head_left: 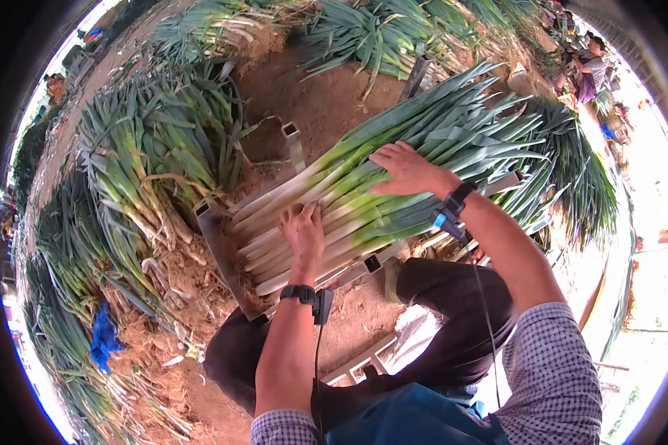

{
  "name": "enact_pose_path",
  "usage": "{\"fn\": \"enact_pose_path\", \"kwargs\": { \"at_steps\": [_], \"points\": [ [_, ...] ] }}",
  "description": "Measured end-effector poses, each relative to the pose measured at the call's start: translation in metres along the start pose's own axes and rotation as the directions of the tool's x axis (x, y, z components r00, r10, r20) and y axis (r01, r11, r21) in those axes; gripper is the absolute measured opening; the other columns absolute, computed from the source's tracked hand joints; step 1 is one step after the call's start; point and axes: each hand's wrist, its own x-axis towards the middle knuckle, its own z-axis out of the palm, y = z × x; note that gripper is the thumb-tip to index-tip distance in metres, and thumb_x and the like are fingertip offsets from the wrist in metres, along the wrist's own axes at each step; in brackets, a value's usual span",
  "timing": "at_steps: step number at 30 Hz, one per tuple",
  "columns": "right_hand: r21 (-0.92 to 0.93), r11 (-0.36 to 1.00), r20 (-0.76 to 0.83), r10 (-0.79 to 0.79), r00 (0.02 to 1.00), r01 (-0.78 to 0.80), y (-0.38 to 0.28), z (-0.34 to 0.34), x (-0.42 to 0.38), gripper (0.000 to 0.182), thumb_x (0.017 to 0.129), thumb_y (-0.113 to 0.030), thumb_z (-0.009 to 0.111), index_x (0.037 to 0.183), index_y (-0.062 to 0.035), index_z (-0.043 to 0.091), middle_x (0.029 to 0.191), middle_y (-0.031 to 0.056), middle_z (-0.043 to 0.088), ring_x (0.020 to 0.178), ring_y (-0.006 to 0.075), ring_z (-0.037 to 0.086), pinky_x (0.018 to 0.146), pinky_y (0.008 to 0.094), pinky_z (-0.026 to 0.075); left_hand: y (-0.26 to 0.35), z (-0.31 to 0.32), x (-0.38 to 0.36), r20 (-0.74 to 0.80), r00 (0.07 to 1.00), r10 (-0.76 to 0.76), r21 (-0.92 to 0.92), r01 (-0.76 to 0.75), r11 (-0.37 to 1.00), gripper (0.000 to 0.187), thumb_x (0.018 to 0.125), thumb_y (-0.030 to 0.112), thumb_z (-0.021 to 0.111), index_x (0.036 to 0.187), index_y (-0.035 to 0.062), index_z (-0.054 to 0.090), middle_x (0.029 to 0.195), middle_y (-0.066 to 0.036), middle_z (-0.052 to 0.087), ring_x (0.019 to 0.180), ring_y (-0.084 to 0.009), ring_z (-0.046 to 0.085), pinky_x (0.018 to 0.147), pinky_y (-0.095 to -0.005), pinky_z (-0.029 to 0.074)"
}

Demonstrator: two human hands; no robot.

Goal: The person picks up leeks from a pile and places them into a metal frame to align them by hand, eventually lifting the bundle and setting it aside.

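A row of leeks [326, 200] lies side by side on a metal frame [226, 252], white ends at the left and green leaves reaching to the upper right. My left hand [303, 231] rests on the white stalks with its fingers bent closed around a leek; its fingertips are partly hidden. Farther up, my right hand [410, 170] lies on the green leaves, fingers stretched and apart. The root ends sit close to the frame's flat end plate. Dark bands with small devices are strapped to both wrists.
Piles of unsorted leeks [156, 148] with dirty roots stand to the left, and more leeks [371, 37] lie at the back. A blue cloth or bag [105, 337] is at the lower left. An upright square metal tube [292, 144] rises behind the frame. Another person [592, 67] is at the upper right.
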Motion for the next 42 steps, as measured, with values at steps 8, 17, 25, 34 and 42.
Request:
{"fn": "enact_pose_path", "kwargs": {
  "at_steps": [8, 17, 25, 34, 42],
  "points": [
    [0.029, 0.999, 0.122, 0.018, 0.992, -0.022, 0.006, 0.01, 0.001, 0.087, 0.082, -0.047, 0.073, 0.15, -0.0032, 0.039, 0.15, 0.0194, 0.042, 0.143, 0.0344, 0.033, 0.122, 0.0477, 0.018, -0.004, -0.001, 0.0, -0.196, 0.973, 0.118, -0.012, -0.123, 0.992, 0.021, 0.089, 0.019, 0.069, 0.109, 0.0137, 0.069, 0.107, -0.009, 0.062, 0.102, -0.0323, 0.055, 0.092, -0.0494, 0.04],
    [0.056, 0.998, 0.037, -0.009, 0.999, 0.007, 0.012, 0.021, 0.002, 0.089, 0.081, -0.048, 0.074, 0.149, -0.003, 0.04, 0.147, 0.0198, 0.045, 0.14, 0.0356, 0.037, 0.12, 0.0482, 0.022, 0.026, -0.005, -0.014, 0.036, 0.957, 0.288, 0.082, -0.29, 0.954, 0.016, 0.09, 0.008, 0.06, 0.105, 0.0041, 0.063, 0.11, -0.014, 0.061, 0.103, -0.0363, 0.056, 0.09, -0.0462, 0.046],
    [0.025, 1.0, 0.068, -0.009, 0.998, 0.007, 0.005, 0.007, -0.002, 0.091, 0.077, -0.056, 0.072, 0.145, -0.0021, 0.043, 0.141, 0.0177, 0.051, 0.133, 0.0347, 0.044, 0.116, 0.0489, 0.027, 0.034, -0.006, 0.008, 0.326, 0.918, 0.225, 0.076, -0.263, 0.962, 0.02, 0.094, 0.014, 0.052, 0.099, -0.0009, 0.064, 0.109, -0.023, 0.063, 0.104, -0.0396, 0.057, 0.092, -0.0512, 0.044],
    [0.102, 0.995, 0.1, -0.008, 0.995, -0.003, 0.011, 0.012, 0.0, 0.099, 0.078, -0.059, 0.073, 0.149, -0.0005, 0.037, 0.148, 0.0198, 0.044, 0.14, 0.0351, 0.036, 0.121, 0.0496, 0.019, 0.0, 0.001, 0.049, 0.636, 0.771, 0.027, -0.099, 0.048, 0.994, 0.042, 0.092, 0.042, 0.062, 0.101, 0.0006, 0.068, 0.114, -0.027, 0.064, 0.105, -0.044, 0.06, 0.091, -0.0523, 0.046],
    [0.07, 0.998, 0.126, -0.014, 0.992, 0.005, 0.008, 0.004, 0.011, 0.096, 0.074, -0.05, 0.08, 0.144, 0.002, 0.041, 0.142, 0.0206, 0.047, 0.136, 0.0352, 0.041, 0.117, 0.0497, 0.025, 0.024, -0.033, 0.069, 0.751, 0.654, 0.089, -0.18, 0.072, 0.981, 0.048, 0.084, 0.037, 0.073, 0.102, -0.0067, 0.066, 0.096, -0.025, 0.07, 0.087, -0.036, 0.067, 0.078, -0.0412, 0.051]
  ]
}}
